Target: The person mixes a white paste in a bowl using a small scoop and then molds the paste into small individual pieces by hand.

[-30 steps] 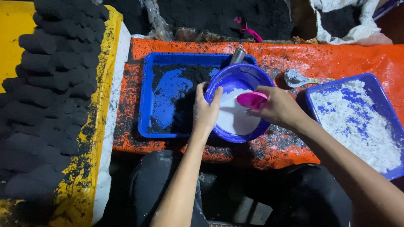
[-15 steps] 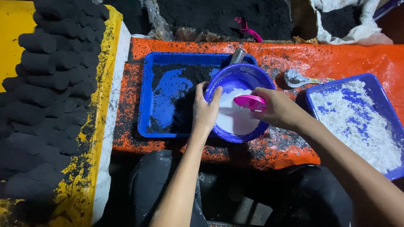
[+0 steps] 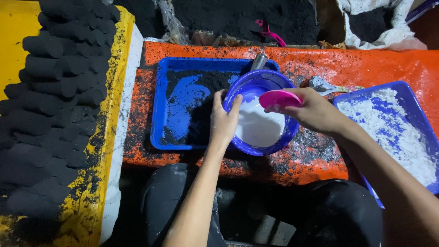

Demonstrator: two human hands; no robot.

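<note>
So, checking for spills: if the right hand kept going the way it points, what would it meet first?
The right hand points left, holding a pink scoop over the bowl; probably the left hand on the rim, though depth is unclear.

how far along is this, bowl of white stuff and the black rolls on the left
Done: many black cylinders lie stacked at left. In hand: left hand grips the blue bowl of white liquid; right hand holds a pink scoop over it. Left: black powder in the blue tray.

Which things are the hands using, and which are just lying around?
In use:
left hand gripping blue bowl of white powder
right hand holding pink scoop

Lying about:
blue tray with black powder
tray of white powder
black cylinders
metal spoon
</note>
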